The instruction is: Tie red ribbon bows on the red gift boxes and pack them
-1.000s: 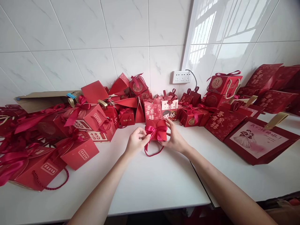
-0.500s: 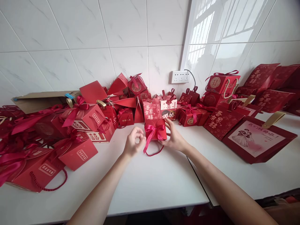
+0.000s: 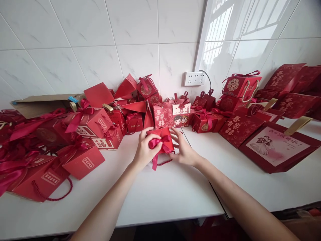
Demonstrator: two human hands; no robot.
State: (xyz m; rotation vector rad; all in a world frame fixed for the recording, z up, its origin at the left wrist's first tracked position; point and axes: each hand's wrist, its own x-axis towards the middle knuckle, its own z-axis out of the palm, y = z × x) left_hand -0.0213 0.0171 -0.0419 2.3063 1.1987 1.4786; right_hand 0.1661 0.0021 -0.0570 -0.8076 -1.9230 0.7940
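A small red gift box (image 3: 164,131) with a magenta ribbon bow (image 3: 165,142) on its front stands at the middle of the white table. My left hand (image 3: 145,147) is closed at the box's left side, its thumb and fingers pinching the bow's left loop. The fingers of my right hand (image 3: 184,150) curve round the right side of the same box and hold it. One ribbon tail (image 3: 154,162) hangs down in front, beside a dark red cord handle (image 3: 164,163) that is partly hidden.
Bow-tied red boxes (image 3: 84,162) with cord handles pile up on the left, near a cardboard box (image 3: 47,102). Behind my hands stand small red bags (image 3: 162,116) against the tiled wall. More bags, one with a couple's picture (image 3: 276,147), lie to the right. A socket strip (image 3: 194,78) is on the wall.
My left hand has moved right onto the gift box and taken hold of its bow. The box has shifted slightly left. My right hand has stayed on its right side.
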